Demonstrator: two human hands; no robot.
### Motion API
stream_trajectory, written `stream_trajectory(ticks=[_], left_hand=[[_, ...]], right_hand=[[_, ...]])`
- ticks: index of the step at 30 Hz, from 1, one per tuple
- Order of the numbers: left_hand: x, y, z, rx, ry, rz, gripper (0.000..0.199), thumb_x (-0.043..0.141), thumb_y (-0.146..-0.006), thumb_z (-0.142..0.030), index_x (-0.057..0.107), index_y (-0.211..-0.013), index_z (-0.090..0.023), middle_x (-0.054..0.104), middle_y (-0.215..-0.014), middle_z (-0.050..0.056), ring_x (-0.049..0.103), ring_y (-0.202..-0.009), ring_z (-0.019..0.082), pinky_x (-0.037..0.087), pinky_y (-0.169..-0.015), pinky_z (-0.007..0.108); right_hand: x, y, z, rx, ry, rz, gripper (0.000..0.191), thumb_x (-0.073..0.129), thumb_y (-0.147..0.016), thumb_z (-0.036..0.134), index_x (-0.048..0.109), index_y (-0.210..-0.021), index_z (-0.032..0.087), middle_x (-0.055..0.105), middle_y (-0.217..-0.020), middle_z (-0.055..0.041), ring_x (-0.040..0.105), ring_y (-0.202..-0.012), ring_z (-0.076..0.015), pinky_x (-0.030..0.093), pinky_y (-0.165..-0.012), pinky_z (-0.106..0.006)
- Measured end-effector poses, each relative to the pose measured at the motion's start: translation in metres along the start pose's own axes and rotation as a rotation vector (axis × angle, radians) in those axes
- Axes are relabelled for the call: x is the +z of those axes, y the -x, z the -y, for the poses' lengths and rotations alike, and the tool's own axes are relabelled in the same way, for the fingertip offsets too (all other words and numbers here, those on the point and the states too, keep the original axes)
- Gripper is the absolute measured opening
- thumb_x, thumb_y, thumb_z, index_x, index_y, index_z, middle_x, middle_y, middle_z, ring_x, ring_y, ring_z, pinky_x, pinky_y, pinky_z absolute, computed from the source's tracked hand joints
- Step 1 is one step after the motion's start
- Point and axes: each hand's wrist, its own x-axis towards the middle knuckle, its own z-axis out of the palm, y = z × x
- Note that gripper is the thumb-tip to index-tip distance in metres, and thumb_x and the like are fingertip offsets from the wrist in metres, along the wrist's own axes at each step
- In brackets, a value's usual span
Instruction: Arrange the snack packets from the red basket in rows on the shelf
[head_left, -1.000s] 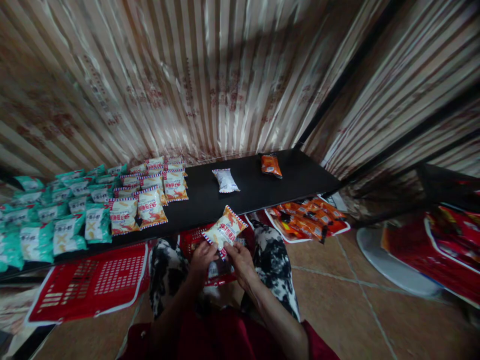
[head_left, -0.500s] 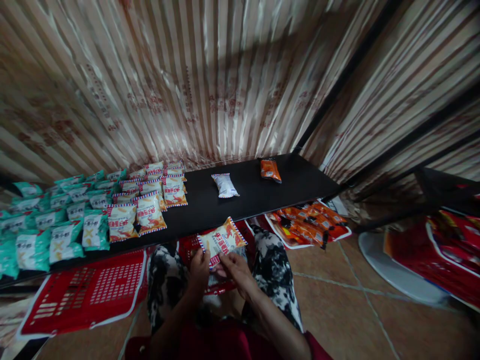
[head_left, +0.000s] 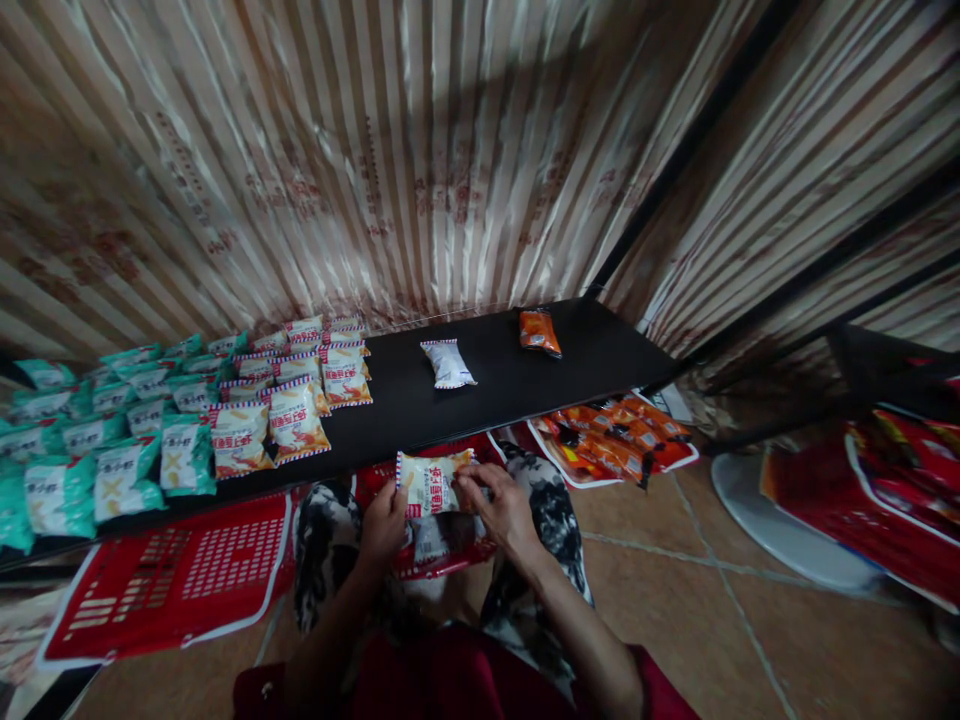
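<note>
Between my two hands, above a red basket (head_left: 427, 572), is a white and orange snack bag (head_left: 431, 480) with a striped edge. My left hand (head_left: 384, 522) grips its left end, thumb on the front. At the bag's right end, my right hand (head_left: 504, 503) has its fingers bent and pressed on the packet. More snack bags of the same kind (head_left: 298, 418) stand in rows on the black shelf (head_left: 397, 410). A pale bag (head_left: 448, 363) lies alone in the shelf's middle, and an orange packet (head_left: 538, 331) lies farther right.
Teal snack bags (head_left: 124, 478) fill the shelf's left end. Below it hangs an overturned-looking red basket (head_left: 195, 560). Orange packets (head_left: 607, 440) fill a basket at right. Another red basket (head_left: 817, 500) stands far right by a black frame. A striped curtain (head_left: 420, 150) closes the back.
The snack bag has turned from a slant to nearly level. My right hand has moved up and right, from its lower edge to its right end. The left hand has shifted slightly left.
</note>
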Motion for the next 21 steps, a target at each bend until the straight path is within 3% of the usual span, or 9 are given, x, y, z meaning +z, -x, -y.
stream_trajectory(ticks=[3, 6, 12, 17, 21], left_hand=[[-0.003, 0.002, -0.005, 0.039, -0.144, 0.055, 0.031, 0.034, -0.081, -0.038, 0.058, -0.086, -0.019, 0.065, -0.085, 0.004, 0.058, -0.081, 0.017, 0.043, -0.073, 0.025], [-0.006, 0.004, -0.009, 0.061, -0.205, 0.109, 0.031, 0.035, -0.081, -0.037, 0.060, -0.087, -0.020, 0.066, -0.085, 0.003, 0.059, -0.082, 0.017, 0.042, -0.073, 0.024], [-0.016, 0.003, -0.015, 0.096, -0.223, 0.203, 0.037, 0.032, -0.083, -0.039, 0.061, -0.092, -0.019, 0.066, -0.088, 0.004, 0.058, -0.082, 0.018, 0.042, -0.072, 0.025], [-0.020, -0.003, -0.016, 0.150, -0.121, 0.192, 0.033, 0.036, -0.082, -0.043, 0.059, -0.073, -0.021, 0.061, -0.070, 0.000, 0.054, -0.070, 0.016, 0.040, -0.064, 0.023], [-0.020, -0.009, -0.015, 0.157, 0.013, 0.177, 0.035, 0.044, -0.077, -0.049, 0.059, -0.066, -0.019, 0.056, -0.061, -0.001, 0.049, -0.061, 0.015, 0.038, -0.056, 0.023]], right_hand=[[0.000, -0.003, -0.001, -0.179, 0.161, 0.026, 0.026, 0.051, -0.086, 0.037, 0.066, -0.099, 0.021, 0.067, -0.100, -0.0082, 0.057, -0.099, -0.0233, 0.044, -0.090, -0.038], [0.003, -0.004, -0.001, -0.210, 0.255, 0.129, 0.033, 0.051, -0.086, 0.038, 0.062, -0.111, 0.020, 0.063, -0.111, -0.0102, 0.053, -0.108, -0.0247, 0.042, -0.096, -0.041], [0.002, -0.004, -0.004, -0.121, 0.266, 0.337, 0.044, 0.047, -0.087, 0.043, 0.055, -0.121, 0.017, 0.062, -0.115, -0.0127, 0.055, -0.108, -0.0247, 0.043, -0.094, -0.040], [-0.001, -0.004, -0.006, -0.012, 0.152, 0.406, 0.051, 0.051, -0.083, 0.048, 0.055, -0.122, 0.016, 0.062, -0.114, -0.0147, 0.057, -0.104, -0.0276, 0.044, -0.090, -0.039], [-0.005, -0.005, -0.004, 0.049, -0.042, 0.440, 0.047, 0.056, -0.078, 0.050, 0.061, -0.114, 0.020, 0.065, -0.109, -0.0098, 0.059, -0.098, -0.0267, 0.044, -0.086, -0.037]])
